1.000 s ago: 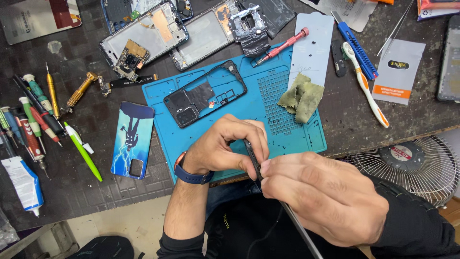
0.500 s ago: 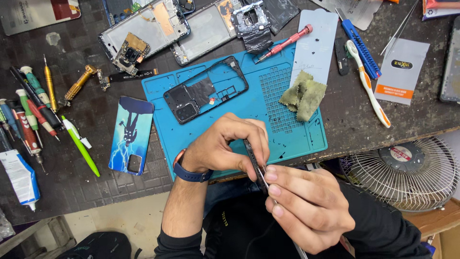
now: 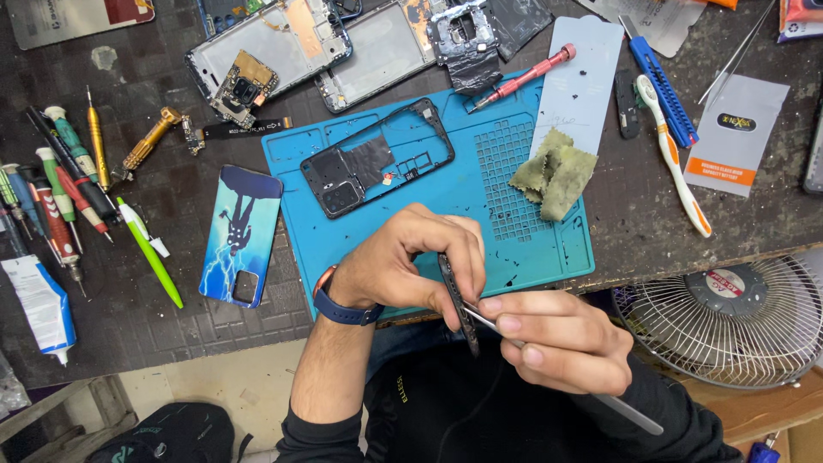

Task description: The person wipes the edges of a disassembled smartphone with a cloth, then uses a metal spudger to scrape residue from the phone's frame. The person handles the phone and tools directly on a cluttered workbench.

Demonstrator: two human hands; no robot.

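My left hand [image 3: 403, 257], with a blue watch band on the wrist, grips a thin dark phone part [image 3: 452, 287] held edge-on just over the near edge of the blue work mat [image 3: 514, 231]. My right hand [image 3: 566, 343] pinches a slim metal tool [image 3: 630, 413] whose tip touches that part. A black phone frame [image 3: 377, 159] lies on the mat beyond my hands.
A green cloth [image 3: 553, 171] and red screwdriver [image 3: 523, 77] lie on the mat. Opened phones [image 3: 274, 43] sit at the back; a printed phone case [image 3: 240, 236], green pen [image 3: 150, 253] and several screwdrivers [image 3: 60, 189] are left. A toothbrush [image 3: 677, 167] and fan [image 3: 729, 317] are right.
Both hands stay together at the mat's near edge. My right hand has shifted slightly along the tool, and the view has drifted a little.
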